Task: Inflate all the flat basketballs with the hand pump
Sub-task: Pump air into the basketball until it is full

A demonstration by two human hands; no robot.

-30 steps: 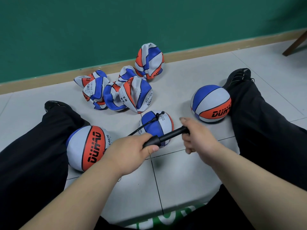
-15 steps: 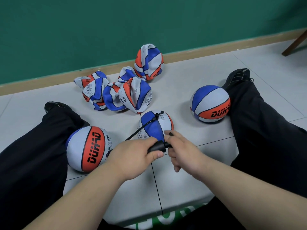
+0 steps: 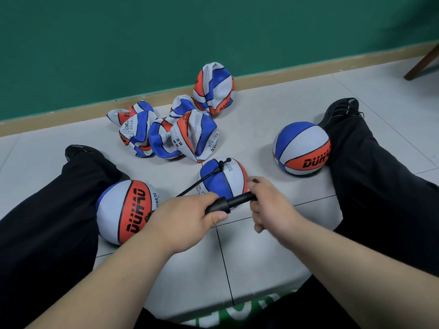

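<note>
Black hand pump sits crosswise between your two hands, low over the pale floor tiles; your left hand is wrapped round the barrel, thumb against the collar; your right hand is curled round the handle end; a short length of black rod shows between the fists; both grips are clamped on the pump.

Thin hose runs from beside your left hand up to the crown of the centre ball; that ball rests on the tiles just beyond the pump, between your spread legs, blue panel toward you; how full it is you cannot tell from here.

Round ball lies against your left leg, orange DUHAO panel up; a second round ball touches your right leg.

Flat balls: a crumpled heap beyond the centre ball, touching one another; one folded ball stands on edge behind the heap, near the wooden skirting under the green wall.

Dark furniture leg at the far right edge.
</note>
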